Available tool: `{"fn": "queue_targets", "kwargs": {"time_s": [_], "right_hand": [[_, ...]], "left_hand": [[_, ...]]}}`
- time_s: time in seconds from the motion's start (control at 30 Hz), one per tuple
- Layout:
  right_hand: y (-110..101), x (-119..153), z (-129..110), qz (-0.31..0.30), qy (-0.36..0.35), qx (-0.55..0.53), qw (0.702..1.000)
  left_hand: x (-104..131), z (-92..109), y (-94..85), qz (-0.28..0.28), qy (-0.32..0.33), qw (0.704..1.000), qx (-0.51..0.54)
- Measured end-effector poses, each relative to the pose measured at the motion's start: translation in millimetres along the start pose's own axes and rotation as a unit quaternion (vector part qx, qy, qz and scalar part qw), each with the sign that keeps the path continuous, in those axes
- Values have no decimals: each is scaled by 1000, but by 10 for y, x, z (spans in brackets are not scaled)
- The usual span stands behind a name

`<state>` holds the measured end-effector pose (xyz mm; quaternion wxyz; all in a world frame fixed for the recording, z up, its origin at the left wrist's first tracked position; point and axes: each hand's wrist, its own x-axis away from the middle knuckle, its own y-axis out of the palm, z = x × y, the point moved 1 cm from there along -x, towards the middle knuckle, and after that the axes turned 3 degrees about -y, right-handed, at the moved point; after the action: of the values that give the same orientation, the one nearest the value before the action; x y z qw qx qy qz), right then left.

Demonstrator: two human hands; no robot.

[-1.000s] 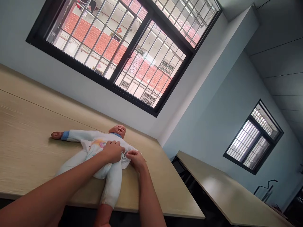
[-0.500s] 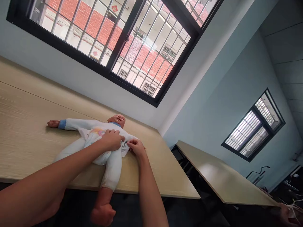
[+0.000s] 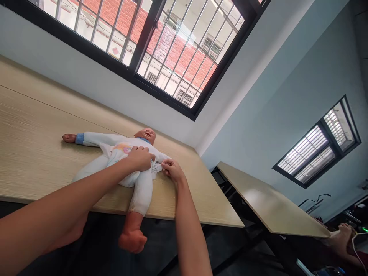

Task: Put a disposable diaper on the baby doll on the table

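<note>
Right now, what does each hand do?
Left hand: closed, pressing on the doll belly.
Right hand: pinching the doll's white cloth.

Single head-worn camera, strongly tilted, faces forward and down across the counter (image 3: 34, 153) toward the window (image 3: 161, 46), near the hands

Soft white cloth doll suit (image 3: 120, 151); matt wood-grain table (image 3: 34, 153).

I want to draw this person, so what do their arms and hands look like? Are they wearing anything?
Both arms are bare as far as the picture shows: no sleeves in view. The left hand and right hand wear no gloves, and I see no rings, watch or bracelets. The arms look long and slim.
</note>
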<state>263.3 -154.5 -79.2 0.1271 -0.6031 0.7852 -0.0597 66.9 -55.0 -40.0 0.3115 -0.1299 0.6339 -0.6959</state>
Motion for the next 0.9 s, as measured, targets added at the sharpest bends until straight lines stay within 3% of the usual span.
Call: {"fn": "queue_targets", "kwargs": {"time_s": [0.37,0.6,0.77,0.9], "right_hand": [[-241,237,-38,-42,81,-44,995],[-268,257,-26,4,108,-54,993],[-143,228,-58,55,73,-26,995],[-43,200,-180,67,33,-62,995]], "left_hand": [[24,22,-42,-4,-1,1000,0],[45,38,-22,2,3,1000,6],[92,7,-214,12,28,999,42],[180,-253,-433,56,48,986,148]]}}
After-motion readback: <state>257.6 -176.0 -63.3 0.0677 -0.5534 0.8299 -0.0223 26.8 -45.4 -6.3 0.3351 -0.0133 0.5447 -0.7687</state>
